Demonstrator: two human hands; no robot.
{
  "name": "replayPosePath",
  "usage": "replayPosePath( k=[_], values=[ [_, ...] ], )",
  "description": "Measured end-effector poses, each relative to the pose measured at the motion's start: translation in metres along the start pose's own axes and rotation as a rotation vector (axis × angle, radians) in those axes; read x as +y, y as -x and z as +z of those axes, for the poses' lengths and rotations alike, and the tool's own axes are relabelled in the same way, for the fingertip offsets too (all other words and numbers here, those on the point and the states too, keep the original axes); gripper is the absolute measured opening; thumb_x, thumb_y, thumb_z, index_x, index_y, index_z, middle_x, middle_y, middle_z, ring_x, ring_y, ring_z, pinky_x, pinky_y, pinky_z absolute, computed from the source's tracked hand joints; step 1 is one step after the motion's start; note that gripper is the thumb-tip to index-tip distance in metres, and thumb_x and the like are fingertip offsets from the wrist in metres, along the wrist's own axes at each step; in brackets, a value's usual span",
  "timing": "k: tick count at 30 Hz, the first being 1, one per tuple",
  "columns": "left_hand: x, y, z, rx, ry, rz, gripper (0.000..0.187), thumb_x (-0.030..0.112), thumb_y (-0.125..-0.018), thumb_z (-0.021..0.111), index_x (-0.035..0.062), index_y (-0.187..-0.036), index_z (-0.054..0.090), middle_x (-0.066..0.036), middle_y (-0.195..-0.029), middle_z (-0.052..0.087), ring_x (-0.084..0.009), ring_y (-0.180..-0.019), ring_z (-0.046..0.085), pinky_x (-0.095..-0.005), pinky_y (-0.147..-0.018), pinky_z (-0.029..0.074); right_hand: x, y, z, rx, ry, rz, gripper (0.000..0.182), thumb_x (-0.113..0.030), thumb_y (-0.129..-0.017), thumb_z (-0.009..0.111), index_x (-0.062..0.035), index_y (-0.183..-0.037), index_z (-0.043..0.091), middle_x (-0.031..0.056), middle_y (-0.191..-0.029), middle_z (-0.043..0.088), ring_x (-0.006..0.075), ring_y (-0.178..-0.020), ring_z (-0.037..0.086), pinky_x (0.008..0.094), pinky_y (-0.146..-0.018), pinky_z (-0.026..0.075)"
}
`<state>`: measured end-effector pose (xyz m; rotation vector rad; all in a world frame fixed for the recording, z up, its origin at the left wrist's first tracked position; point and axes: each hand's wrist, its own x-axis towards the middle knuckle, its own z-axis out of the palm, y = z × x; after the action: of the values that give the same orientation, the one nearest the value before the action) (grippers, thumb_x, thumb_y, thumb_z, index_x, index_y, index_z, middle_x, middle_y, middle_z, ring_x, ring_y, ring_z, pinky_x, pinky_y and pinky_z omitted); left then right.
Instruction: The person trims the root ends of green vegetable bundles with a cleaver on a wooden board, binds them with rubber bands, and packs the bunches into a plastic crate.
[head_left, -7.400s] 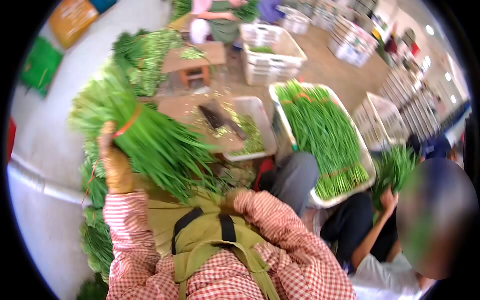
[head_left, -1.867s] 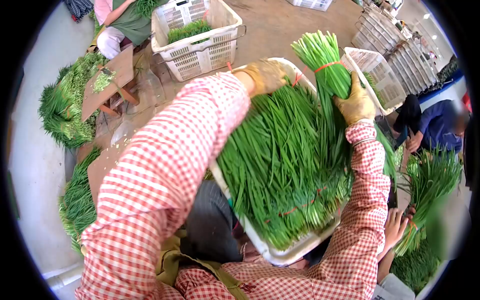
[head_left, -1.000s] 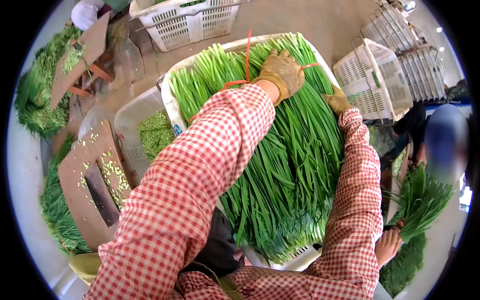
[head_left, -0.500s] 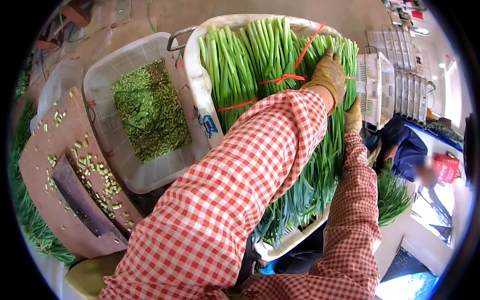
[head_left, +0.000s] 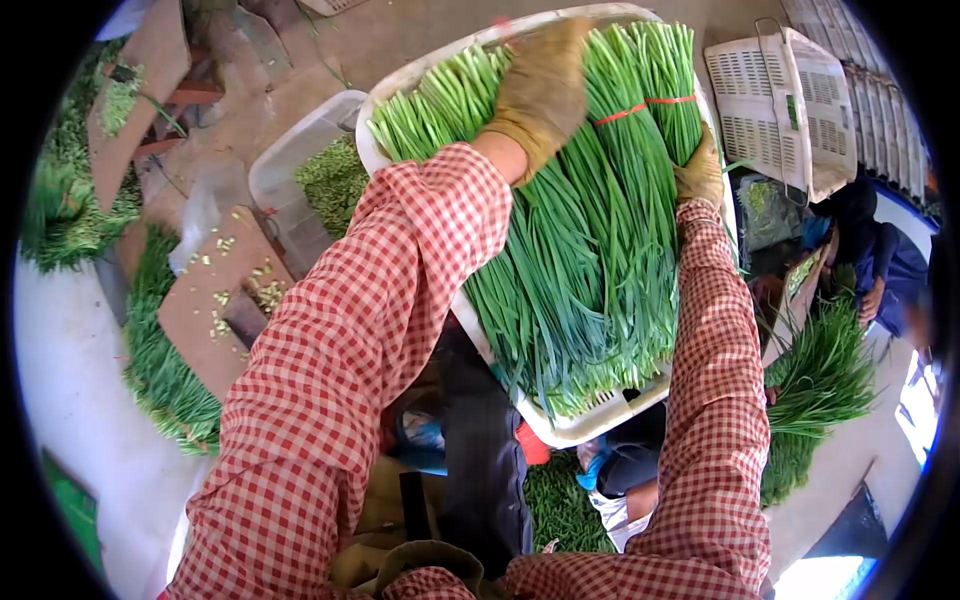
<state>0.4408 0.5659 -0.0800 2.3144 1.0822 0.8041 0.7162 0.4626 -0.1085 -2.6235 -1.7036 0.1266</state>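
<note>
Greens [head_left: 570,270] lie packed lengthwise in a white crate [head_left: 572,436] in front of the wearer, pale stem ends at the far side and dark leaves running towards the body. A red band [head_left: 620,114] circles one bundle; a second band [head_left: 672,99] circles the bundle beside it, along the crate's right wall.

The left hand [head_left: 545,95], gloved, is over the stem ends at the far side. It is blurred; whether the fingers are open or closed, and whether they touch the stems, cannot be told. The right hand [head_left: 702,170], also gloved, is between the outermost bundle and the right wall, against the bundle just below its band. Its fingers are partly hidden; a grip cannot be confirmed.

Left of the crate, a tub [head_left: 275,185] holds chopped trimmings [head_left: 335,180]. Nearer, a board [head_left: 190,312] bears scattered pieces and a dark blade [head_left: 245,318], partly covered by the left sleeve [head_left: 340,300]. At right, another person [head_left: 893,270] sits near more greens.
</note>
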Motion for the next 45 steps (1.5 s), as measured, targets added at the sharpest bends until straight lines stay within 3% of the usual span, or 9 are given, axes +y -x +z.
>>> replayPosePath(
  k=[2, 6, 8, 14, 23, 25, 32, 39, 45],
  values=[
    [-0.002, -0.002, -0.008, -0.155, 0.074, -0.582, 0.056, 0.007, -0.088, 0.050, 0.0000, -0.141, 0.033, -0.023, -0.132, 0.052, -0.0314, -0.106, 0.062, -0.0384, -0.093, 0.051, -0.024, 0.002, -0.028, -0.229, 0.014, 0.176, 0.090, -0.028, -0.075, 0.080, -0.0144, -0.146, 0.026, 0.0226, -0.129, 0.053, 0.0387, -0.117, 0.055, 0.0443, -0.097, 0.048],
    [-0.002, 0.001, -0.001, -0.217, -0.084, -0.577, 0.065, 0.002, -0.086, 0.050, 0.0008, -0.145, 0.024, -0.021, -0.144, 0.042, -0.0337, -0.117, 0.055, -0.0389, -0.098, 0.047, -0.074, 0.013, -0.092, -0.451, 0.335, 0.343, 0.089, -0.045, -0.081, 0.072, -0.0113, -0.148, 0.024, 0.0163, -0.133, 0.053, 0.0325, -0.125, 0.051, 0.0455, -0.101, 0.043],
    [-0.001, 0.001, -0.015, -0.185, 0.133, -0.661, 0.061, -0.002, -0.084, 0.050, 0.0016, -0.142, 0.031, -0.020, -0.146, 0.040, -0.0342, -0.130, 0.047, -0.0390, -0.106, 0.041, -0.074, 0.028, -0.088, 0.042, 0.358, 0.021, 0.093, -0.054, -0.082, 0.068, -0.0110, -0.150, 0.021, 0.0134, -0.138, 0.050, 0.0294, -0.131, 0.045, 0.0450, -0.105, 0.038],
    [-0.026, 0.016, 0.006, 0.104, 0.413, -0.557, 0.053, -0.002, -0.086, 0.046, 0.0022, -0.138, 0.041, -0.020, -0.131, 0.056, -0.0314, -0.124, 0.053, -0.0347, -0.101, 0.043, -0.138, 0.030, -0.058, -0.177, 0.149, -0.015, 0.094, -0.058, -0.081, 0.066, -0.0109, -0.150, 0.024, 0.0129, -0.132, 0.052, 0.0273, -0.123, 0.049, 0.0412, -0.101, 0.041],
    [-0.020, 0.010, -0.007, -0.064, 0.198, -0.552, 0.042, -0.003, -0.084, 0.049, 0.0003, -0.125, 0.052, -0.023, -0.126, 0.057, -0.0372, -0.117, 0.054, -0.0380, -0.102, 0.042, -0.085, -0.008, -0.071, -0.222, -0.347, -0.140, 0.085, -0.048, -0.071, 0.078, -0.0076, -0.137, 0.042, 0.0139, -0.116, 0.065, 0.0286, -0.104, 0.065, 0.0390, -0.089, 0.052],
    [-0.008, 0.002, -0.007, -0.022, 0.194, -0.436, 0.031, -0.001, -0.079, 0.056, 0.0015, -0.109, 0.063, -0.024, -0.119, 0.059, -0.0391, -0.116, 0.053, -0.0402, -0.106, 0.039, -0.072, -0.007, -0.061, -0.175, -0.574, -0.122, 0.086, -0.049, -0.068, 0.080, -0.0081, -0.134, 0.044, 0.0113, -0.119, 0.064, 0.0285, -0.106, 0.064, 0.0385, -0.090, 0.051],
    [-0.008, -0.016, 0.017, -0.306, -0.682, 0.284, 0.037, 0.025, -0.094, 0.049, 0.0175, -0.129, 0.056, -0.003, -0.131, 0.057, -0.0230, -0.123, 0.049, -0.0462, -0.111, 0.031, -0.059, -0.009, -0.038, -0.138, -0.738, -0.114, 0.079, -0.049, -0.066, 0.083, -0.0080, -0.125, 0.051, 0.0101, -0.112, 0.066, 0.0259, -0.105, 0.063, 0.0368, -0.089, 0.051],
    [0.020, -0.046, 0.017, -0.925, -0.733, -0.197, 0.045, 0.042, -0.096, 0.040, 0.0104, -0.114, 0.066, -0.009, -0.112, 0.065, -0.0246, -0.105, 0.057, -0.0426, -0.099, 0.039, -0.053, -0.009, -0.039, -0.146, -0.876, -0.118, 0.074, -0.043, -0.067, 0.086, -0.0060, -0.123, 0.054, 0.0192, -0.116, 0.064, 0.0314, -0.110, 0.061, 0.0403, -0.096, 0.049],
    [0.018, -0.017, -0.009, -0.648, -0.603, -0.169, 0.041, 0.039, -0.091, 0.050, 0.0053, -0.107, 0.067, -0.012, -0.090, 0.069, -0.0309, -0.097, 0.062, -0.0412, -0.079, 0.051, -0.083, 0.002, -0.054, -0.087, -0.592, -0.079, 0.072, -0.047, -0.067, 0.084, -0.0057, -0.120, 0.057, 0.0181, -0.116, 0.065, 0.0305, -0.109, 0.063, 0.0386, -0.091, 0.051]
  ],
)
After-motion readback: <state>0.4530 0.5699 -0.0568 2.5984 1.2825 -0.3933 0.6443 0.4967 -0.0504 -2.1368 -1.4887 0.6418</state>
